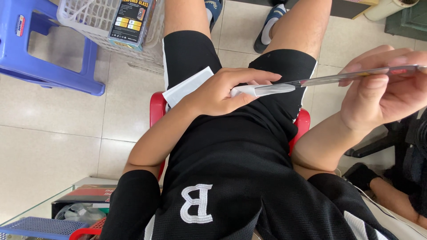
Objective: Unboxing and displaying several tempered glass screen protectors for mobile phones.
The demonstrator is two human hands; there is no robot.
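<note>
My left hand rests over my lap, pinching a small white wipe against the near end of a thin glass sheet. My right hand holds the far end of that sheet edge-on, thumb and fingers closed around it at the right. A flat white paper sleeve lies on my left thigh, partly under my left wrist. I sit in black shorts and a black shirt on a red stool.
A blue plastic stool stands at the upper left. Beside it a white mesh basket holds a dark printed box. A glass shelf with boxes sits at the lower left. Another person's legs are at the right.
</note>
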